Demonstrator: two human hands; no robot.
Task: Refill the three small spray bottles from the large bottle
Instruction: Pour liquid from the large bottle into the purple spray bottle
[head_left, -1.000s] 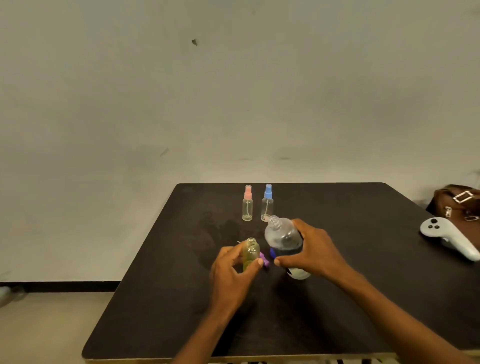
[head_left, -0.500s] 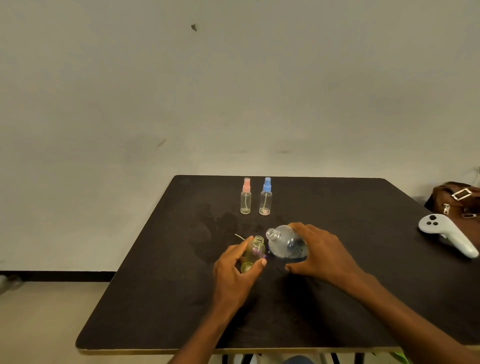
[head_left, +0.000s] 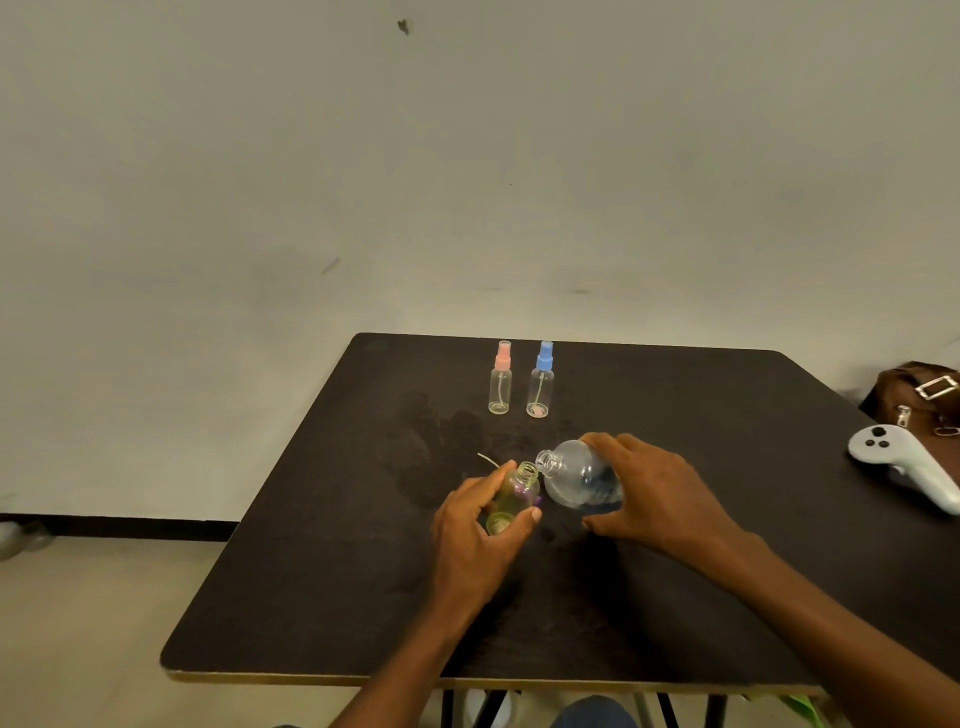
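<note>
Our left hand (head_left: 470, 545) fingers clamped on small bottle (head_left: 516, 492); right hand (head_left: 665, 499) fingers round big bottle (head_left: 571, 477), neck tilted beside left fingers

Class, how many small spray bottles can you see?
3. The pink-capped bottle and the blue-capped bottle stand side by side near the far edge; the uncapped bottle is in the left hand.

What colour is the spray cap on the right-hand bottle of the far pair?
Blue. The spray cap shows best in the head view.
</note>
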